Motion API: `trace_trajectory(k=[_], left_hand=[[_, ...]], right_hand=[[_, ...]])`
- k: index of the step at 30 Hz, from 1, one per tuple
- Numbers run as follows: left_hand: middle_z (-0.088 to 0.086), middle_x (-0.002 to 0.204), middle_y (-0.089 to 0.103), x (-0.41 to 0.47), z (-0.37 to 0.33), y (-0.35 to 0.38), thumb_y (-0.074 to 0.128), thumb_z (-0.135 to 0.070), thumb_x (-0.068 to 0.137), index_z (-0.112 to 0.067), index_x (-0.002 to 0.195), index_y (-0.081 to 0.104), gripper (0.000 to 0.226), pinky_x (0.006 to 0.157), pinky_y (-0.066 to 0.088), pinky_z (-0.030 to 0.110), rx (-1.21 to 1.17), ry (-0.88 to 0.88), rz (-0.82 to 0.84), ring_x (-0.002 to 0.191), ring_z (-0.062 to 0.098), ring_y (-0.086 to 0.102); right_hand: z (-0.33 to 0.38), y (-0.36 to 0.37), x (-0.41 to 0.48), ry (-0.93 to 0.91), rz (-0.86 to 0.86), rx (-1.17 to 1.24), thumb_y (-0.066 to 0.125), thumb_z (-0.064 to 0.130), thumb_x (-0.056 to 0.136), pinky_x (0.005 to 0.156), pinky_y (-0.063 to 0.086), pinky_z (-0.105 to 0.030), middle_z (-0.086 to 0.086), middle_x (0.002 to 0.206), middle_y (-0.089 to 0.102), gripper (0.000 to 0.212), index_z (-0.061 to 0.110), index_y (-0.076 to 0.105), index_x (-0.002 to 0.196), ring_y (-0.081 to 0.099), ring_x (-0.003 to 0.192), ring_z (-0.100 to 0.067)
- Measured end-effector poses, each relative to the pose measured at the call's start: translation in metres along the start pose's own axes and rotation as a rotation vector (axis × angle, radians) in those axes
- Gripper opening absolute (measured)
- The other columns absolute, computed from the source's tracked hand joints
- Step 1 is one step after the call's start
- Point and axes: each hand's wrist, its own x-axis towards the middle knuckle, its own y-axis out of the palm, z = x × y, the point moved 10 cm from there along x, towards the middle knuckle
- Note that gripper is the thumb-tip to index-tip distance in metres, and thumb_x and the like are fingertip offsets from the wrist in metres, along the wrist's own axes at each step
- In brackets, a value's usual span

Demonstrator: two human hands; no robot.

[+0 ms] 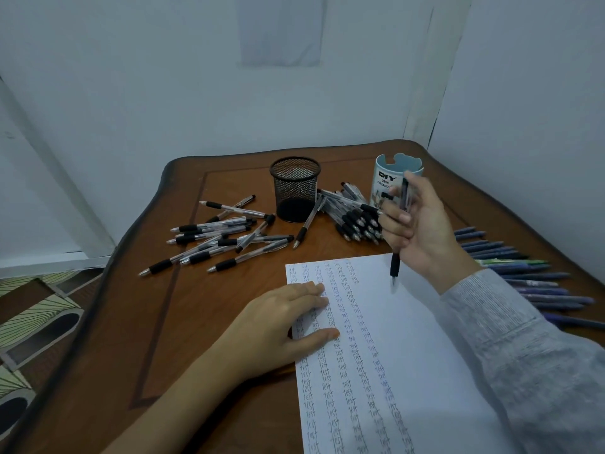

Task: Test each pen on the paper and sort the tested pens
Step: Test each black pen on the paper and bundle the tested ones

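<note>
A white sheet of paper (419, 342) lies on the brown table, its left half filled with columns of the word "test". My left hand (281, 326) rests flat on the sheet's left edge, fingers spread. My right hand (415, 224) is raised above the sheet's top edge and grips a clear pen with a black grip (395, 264), tip pointing down just above the paper. A loose heap of similar pens (222, 240) lies to the left. Another bunch of them (353, 217) lies behind my right hand.
A black mesh pen cup (295, 188) stands at the back centre, apparently with nothing in it. A pale blue "DIY desk organizer" cup (389, 181) stands behind my right hand. A row of blue and purple pens (530, 283) lines the table's right edge. Walls enclose the table (183, 322).
</note>
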Motion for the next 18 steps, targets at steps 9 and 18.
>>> trace_trajectory(k=[9, 18], left_hand=[[-0.015, 0.143, 0.046, 0.000, 0.001, 0.000, 0.038, -0.071, 0.084, -0.029, 0.132, 0.055, 0.067, 0.101, 0.017, 0.003, 0.002, -0.001, -0.017, 0.131, -0.005, 0.036], [-0.016, 0.142, 0.047, 0.000, 0.002, 0.001, 0.036, -0.074, 0.083, -0.030, 0.132, 0.056, 0.069, 0.102, 0.021, 0.007, -0.005, 0.000, -0.024, 0.128, -0.010, 0.036]], right_hand=[[-0.010, -0.003, -0.009, 0.066, 0.097, 0.074, 0.053, 0.030, 0.087, 0.030, 0.020, -0.009, 0.002, 0.067, 0.058, 0.024, 0.009, 0.064, 0.092, 0.028, 0.030, -0.003], [-0.049, -0.023, -0.012, 0.310, 0.071, -0.287, 0.029, 0.059, 0.096, 0.041, 0.040, -0.018, -0.015, 0.061, 0.057, 0.077, -0.002, 0.076, 0.087, 0.049, 0.048, -0.015]])
